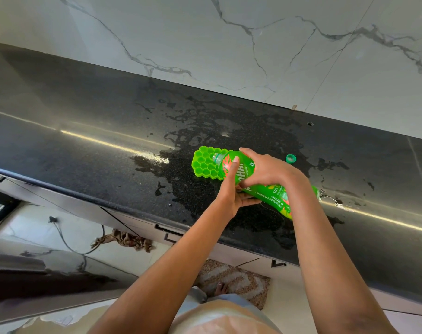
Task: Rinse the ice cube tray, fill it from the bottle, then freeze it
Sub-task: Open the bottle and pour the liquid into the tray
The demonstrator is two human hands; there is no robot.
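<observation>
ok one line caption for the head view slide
Both hands tip an open green bottle over a green ice cube tray on a wet black counter, cap set aside.

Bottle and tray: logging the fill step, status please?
Left hand and right hand both grip the green bottle, tipped, mouth over the green honeycomb ice cube tray. Bottle cap off, behind. Countertop wet around tray.

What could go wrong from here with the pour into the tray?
1. Overshoot: the bottle is tipped nearly flat, its mouth low over the ice cube tray; the small cells may flood and spill.
2. Slip: the counter around the tray is already wet, so the tray could slide when nudged or lifted.
3. Grip: left hand and right hand both hold the bottle, so nothing steadies the tray.
</observation>
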